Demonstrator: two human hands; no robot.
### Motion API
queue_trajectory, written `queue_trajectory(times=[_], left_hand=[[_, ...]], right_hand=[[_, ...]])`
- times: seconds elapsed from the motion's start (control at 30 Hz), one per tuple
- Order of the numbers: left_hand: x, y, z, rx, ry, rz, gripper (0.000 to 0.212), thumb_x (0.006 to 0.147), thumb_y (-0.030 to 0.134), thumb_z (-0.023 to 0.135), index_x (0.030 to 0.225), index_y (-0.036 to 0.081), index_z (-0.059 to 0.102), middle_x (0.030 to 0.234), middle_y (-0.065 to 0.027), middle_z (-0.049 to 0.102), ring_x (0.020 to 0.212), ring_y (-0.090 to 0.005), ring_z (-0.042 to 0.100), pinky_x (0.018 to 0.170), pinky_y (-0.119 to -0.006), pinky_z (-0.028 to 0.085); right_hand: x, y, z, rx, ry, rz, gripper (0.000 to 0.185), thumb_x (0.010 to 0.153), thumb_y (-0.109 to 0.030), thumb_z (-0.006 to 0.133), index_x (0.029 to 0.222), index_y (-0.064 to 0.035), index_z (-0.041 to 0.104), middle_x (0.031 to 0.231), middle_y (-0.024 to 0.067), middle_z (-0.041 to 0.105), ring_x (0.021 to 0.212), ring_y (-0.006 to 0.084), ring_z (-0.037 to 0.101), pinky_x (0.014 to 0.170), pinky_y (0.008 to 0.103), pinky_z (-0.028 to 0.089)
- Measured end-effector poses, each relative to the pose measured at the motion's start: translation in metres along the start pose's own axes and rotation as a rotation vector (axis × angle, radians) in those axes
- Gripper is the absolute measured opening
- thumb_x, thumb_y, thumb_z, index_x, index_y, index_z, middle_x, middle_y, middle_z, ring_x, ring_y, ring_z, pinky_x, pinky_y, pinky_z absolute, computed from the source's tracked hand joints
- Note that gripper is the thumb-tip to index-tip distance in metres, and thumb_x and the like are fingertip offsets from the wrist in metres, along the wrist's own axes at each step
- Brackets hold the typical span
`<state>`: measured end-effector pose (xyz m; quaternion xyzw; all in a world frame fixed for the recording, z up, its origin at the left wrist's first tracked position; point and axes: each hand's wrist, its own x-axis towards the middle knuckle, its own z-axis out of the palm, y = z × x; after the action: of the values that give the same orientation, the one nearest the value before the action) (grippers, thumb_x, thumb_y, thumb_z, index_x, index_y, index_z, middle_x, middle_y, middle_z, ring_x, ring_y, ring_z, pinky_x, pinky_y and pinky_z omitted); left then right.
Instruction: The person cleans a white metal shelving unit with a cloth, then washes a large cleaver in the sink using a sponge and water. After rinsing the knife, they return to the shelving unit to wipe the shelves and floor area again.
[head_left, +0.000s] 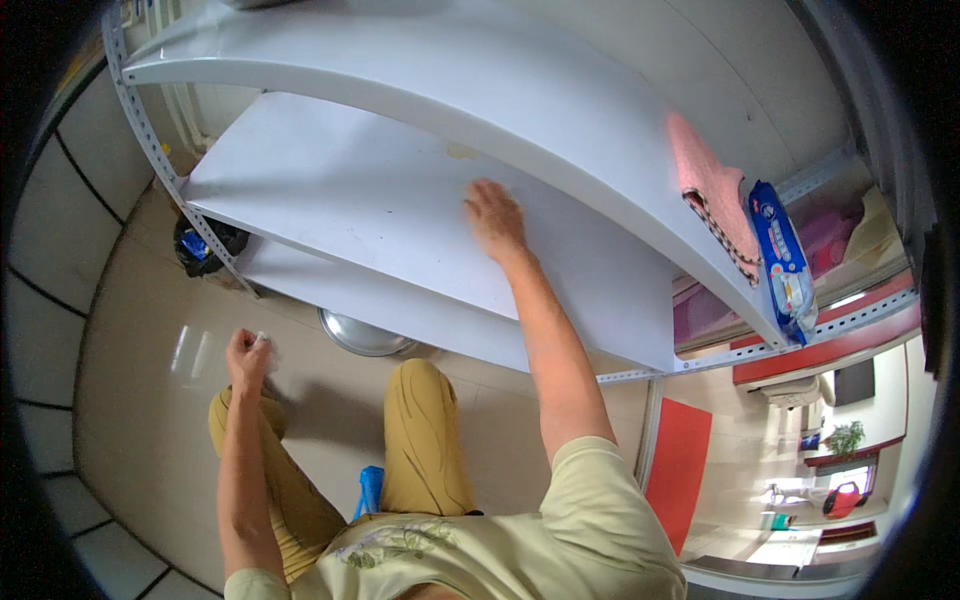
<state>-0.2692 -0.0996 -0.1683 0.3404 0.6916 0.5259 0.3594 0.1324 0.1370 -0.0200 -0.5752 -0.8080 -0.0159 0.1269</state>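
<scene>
My right hand (495, 217) reaches over the middle shelf board (360, 195) of a white metal shelving unit, palm down, slightly blurred. Whether anything lies under its palm cannot be told. A small yellowish stain (460, 151) and a few dark specks mark the board near it. Down at the left, above the floor by my knee, my left hand (249, 358) is closed around a small crumpled whitish wipe or tissue (262, 339).
On the top shelf's right end lie a folded pink cloth (712, 195) and a blue pack of wipes (781, 259). A round metal lid or basin (364, 334) sits under the unit. A black-bagged bin (210, 244) stands beyond its left post. Blue plastic (370, 487) shows between my legs.
</scene>
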Motion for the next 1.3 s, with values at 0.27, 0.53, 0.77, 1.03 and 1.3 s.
queue_trajectory(times=[0.27, 0.53, 0.77, 1.03, 1.3], left_hand=[[0.012, 0.016, -0.008, -0.056, -0.014, -0.077, 0.013, 0.076, 0.005, 0.058, 0.072, 0.005, 0.046, 0.065, -0.0001, 0.046, 0.056, -0.0091, 0.044, 0.047, -0.027, 0.038], [0.008, 0.022, -0.023, -0.056, -0.01, -0.119, 0.014, 0.075, 0.005, 0.06, 0.072, 0.006, 0.047, 0.065, 0.002, 0.045, 0.057, -0.0076, 0.043, 0.048, -0.025, 0.037], [0.01, 0.034, -0.031, 0.01, -0.011, -0.136, 0.016, 0.075, 0.005, 0.062, 0.072, 0.006, 0.046, 0.065, 0.0023, 0.045, 0.059, -0.0074, 0.044, 0.05, -0.025, 0.036], [0.001, 0.062, -0.015, -0.011, -0.046, -0.155, 0.02, 0.076, 0.008, 0.066, 0.075, 0.005, 0.046, 0.067, 0.0016, 0.047, 0.062, -0.0076, 0.045, 0.053, -0.024, 0.037], [-0.001, 0.05, -0.018, -0.001, -0.03, -0.094, 0.022, 0.077, 0.011, 0.067, 0.076, 0.004, 0.046, 0.067, 0.0007, 0.049, 0.062, -0.0079, 0.047, 0.053, -0.026, 0.04]], right_hand=[[-0.02, 0.113, -0.046, -0.133, 0.003, 0.569, 0.04, 0.096, -0.032, 0.041, 0.135, -0.0267, 0.049, 0.144, 0.0078, 0.039, 0.131, 0.0309, 0.036, 0.11, 0.0454, 0.027], [0.0, 0.228, -0.023, -0.344, 0.075, 0.483, 0.037, 0.094, -0.029, 0.049, 0.127, -0.0151, 0.058, 0.138, 0.0138, 0.046, 0.129, 0.032, 0.039, 0.108, 0.0421, 0.03], [0.041, 0.146, -0.017, -0.125, 0.023, 0.3, 0.03, 0.091, -0.024, 0.052, 0.114, -0.0116, 0.067, 0.129, 0.014, 0.055, 0.123, 0.031, 0.045, 0.103, 0.04, 0.036], [0.023, 0.156, -0.023, -0.291, 0.153, 0.482, 0.034, 0.089, -0.015, 0.045, 0.115, -0.0142, 0.066, 0.12, 0.0225, 0.055, 0.109, 0.0379, 0.051, 0.095, 0.0432, 0.042], [0.118, 0.035, 0.026, -0.155, 0.203, 0.023, 0.024, 0.082, -0.018, 0.052, 0.099, -0.0124, 0.067, 0.1, 0.0201, 0.057, 0.095, 0.0389, 0.054, 0.083, 0.0467, 0.046]])
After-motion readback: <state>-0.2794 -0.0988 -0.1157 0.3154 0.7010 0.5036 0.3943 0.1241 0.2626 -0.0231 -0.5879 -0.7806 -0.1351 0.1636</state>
